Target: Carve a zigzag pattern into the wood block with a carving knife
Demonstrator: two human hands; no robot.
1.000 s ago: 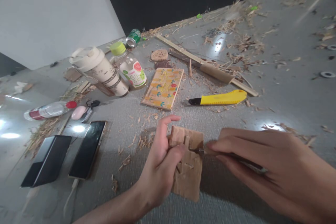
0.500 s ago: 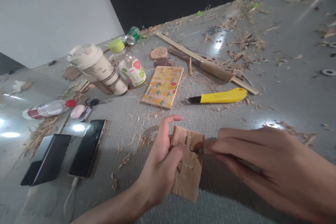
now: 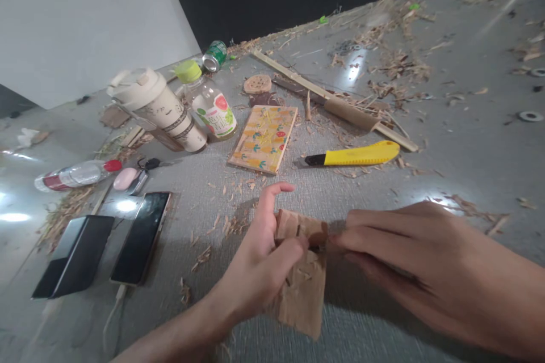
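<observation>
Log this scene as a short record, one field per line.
Left hand: the left hand grips a wooden piece, thumb across its face
Right hand: the right hand pinches a slim tool, mostly hidden, at the wood's right edge
Cutter: yellow utility knife, lying beyond the hands, black end to the left
Board: patterned board, left of the knife
Drinks: lime-capped bottle, standing; red-capped bottle, on its side
Electronics: phone, cable at its near end
Debris: wood shavings, scattered widely
</observation>
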